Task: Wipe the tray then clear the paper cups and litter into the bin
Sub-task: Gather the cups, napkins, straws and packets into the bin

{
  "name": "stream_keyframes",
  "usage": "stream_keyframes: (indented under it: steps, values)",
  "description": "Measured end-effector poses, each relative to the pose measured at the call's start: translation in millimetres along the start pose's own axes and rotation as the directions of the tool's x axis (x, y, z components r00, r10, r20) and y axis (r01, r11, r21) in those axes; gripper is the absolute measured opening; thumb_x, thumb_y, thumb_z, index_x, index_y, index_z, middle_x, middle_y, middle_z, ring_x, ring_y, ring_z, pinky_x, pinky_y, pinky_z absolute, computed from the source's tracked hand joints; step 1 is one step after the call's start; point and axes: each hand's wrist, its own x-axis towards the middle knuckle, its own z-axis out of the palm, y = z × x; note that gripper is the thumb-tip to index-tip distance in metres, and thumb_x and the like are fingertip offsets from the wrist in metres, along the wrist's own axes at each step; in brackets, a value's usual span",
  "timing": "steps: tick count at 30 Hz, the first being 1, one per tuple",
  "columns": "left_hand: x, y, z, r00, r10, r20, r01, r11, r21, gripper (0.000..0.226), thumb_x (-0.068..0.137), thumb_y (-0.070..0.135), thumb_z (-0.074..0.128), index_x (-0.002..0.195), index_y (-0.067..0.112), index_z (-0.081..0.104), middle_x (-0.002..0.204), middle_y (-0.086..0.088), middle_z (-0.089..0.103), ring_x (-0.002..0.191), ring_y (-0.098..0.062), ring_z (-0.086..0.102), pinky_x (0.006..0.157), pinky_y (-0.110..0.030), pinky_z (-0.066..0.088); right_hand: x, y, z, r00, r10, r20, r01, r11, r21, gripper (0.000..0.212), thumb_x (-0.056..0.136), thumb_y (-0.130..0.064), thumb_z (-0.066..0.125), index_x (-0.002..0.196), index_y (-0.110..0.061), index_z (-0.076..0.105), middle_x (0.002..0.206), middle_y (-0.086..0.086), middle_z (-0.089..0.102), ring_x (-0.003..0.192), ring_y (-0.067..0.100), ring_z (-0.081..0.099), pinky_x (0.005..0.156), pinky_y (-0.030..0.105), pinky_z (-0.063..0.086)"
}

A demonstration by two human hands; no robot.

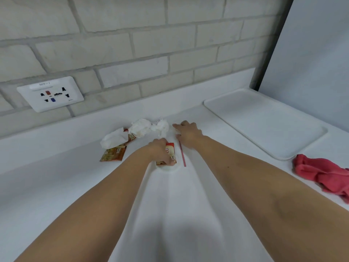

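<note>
Bright, even, soft light; faint shadows under the forearms. Wide-angle bending at the edges; slight overall softness.

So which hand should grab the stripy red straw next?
The right hand, probably. The straw lies just beside its wrist, and that hand looks free. The left hand is already gripping a red packet.
</note>
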Motion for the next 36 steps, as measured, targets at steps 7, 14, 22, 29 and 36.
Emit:
stream_keyframes:
  steps: [7, 14, 22, 29, 36]
  values:
    - [-13, -17, -8, 0.996, -0.007, 0.085, 0.030, 0.962, -0.272, 0.053, 0.067, 0.014, 0.083, 0.107, 0.012, 0.049, 0.106, -0.005, 0.057, 0.101, -0.022, 0.055, 0.089, -0.031, 0.046, -5, 3, -3, 0.986, 0.151, -0.065, -0.146, 0.987, 0.069, 0.031, 0.091, -0.006, 0.049, 0.122, 0.000, 0.047, 0.137, 0.013, 0.028, 0.115, 0.034, 0.044, 0.079, 0.034, 0.041]
    - [-26, -28, -11, 0.992, -0.018, 0.123, 0.063, 0.927, -0.370, 0.043, 0.073, 0.008, 0.078, 0.106, 0.010, 0.050, 0.109, -0.009, 0.058, 0.109, -0.026, 0.055, 0.100, -0.036, 0.044, -30, 11, -10, 0.996, 0.071, 0.048, -0.073, 0.997, 0.025, 0.039, 0.088, -0.003, 0.039, 0.125, -0.012, 0.047, 0.121, 0.013, 0.048, 0.104, 0.031, 0.051, 0.079, 0.034, 0.043]
    - [-46, -39, -10, 0.989, -0.004, 0.145, 0.080, 0.849, -0.523, 0.025, 0.082, 0.000, 0.067, 0.107, 0.002, 0.061, 0.104, -0.012, 0.064, 0.102, -0.026, 0.059, 0.097, -0.033, 0.044, -54, -25, 9, 0.997, 0.050, 0.056, -0.039, 0.983, -0.180, 0.044, 0.098, -0.032, 0.038, 0.132, -0.003, 0.043, 0.133, 0.009, 0.037, 0.125, 0.030, 0.032, 0.092, 0.034, 0.040]
    - [-66, -52, -7, 0.989, -0.028, 0.144, 0.106, 0.814, -0.571, 0.040, 0.077, -0.002, 0.070, 0.115, 0.000, 0.057, 0.112, -0.016, 0.064, 0.105, -0.029, 0.060, 0.097, -0.036, 0.047, -79, -47, 3, 0.983, 0.140, 0.118, -0.127, 0.986, -0.109, 0.013, 0.091, 0.000, 0.046, 0.099, -0.001, 0.057, 0.101, 0.012, 0.057, 0.091, 0.024, 0.058, 0.072, 0.029, 0.048]
    - [-85, -47, 1, 0.997, -0.016, 0.070, 0.053, 0.825, -0.563, 0.032, 0.077, 0.001, 0.072, 0.106, 0.004, 0.059, 0.097, -0.010, 0.064, 0.092, -0.024, 0.059, 0.074, -0.027, 0.049, -117, -42, 5, 0.957, 0.201, 0.211, -0.174, 0.975, -0.140, 0.030, 0.076, 0.004, 0.056, 0.057, -0.011, 0.038, 0.060, 0.002, 0.043, 0.049, 0.016, 0.043, 0.046, 0.019, 0.032]
